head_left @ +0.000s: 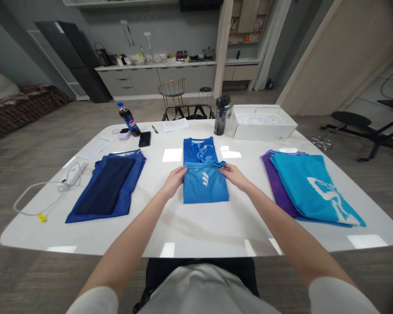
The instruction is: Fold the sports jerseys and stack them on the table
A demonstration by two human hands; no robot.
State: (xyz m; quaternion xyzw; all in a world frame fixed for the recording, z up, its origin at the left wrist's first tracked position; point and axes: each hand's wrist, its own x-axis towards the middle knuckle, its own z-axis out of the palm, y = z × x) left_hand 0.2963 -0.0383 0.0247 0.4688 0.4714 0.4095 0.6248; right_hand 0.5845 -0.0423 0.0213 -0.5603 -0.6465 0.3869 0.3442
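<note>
A blue shirt (205,183) with a white leaf-like logo lies partly folded at the middle of the white table. Its lower part is turned up over the patterned upper part, whose collar points away from me. At the left end of the folded edge, my left hand (176,179) pinches the cloth between thumb and fingers. My right hand (233,174) grips the opposite end, where the hem bunches up a little. Both hands are close to the tabletop.
Dark blue folded clothes (106,185) lie left; turquoise and purple ones (309,187) lie right. Behind stand a cola bottle (129,120), phone (144,139), papers (176,125), black tumbler (221,115) and white box (263,124). A corded white device (75,173) is far left.
</note>
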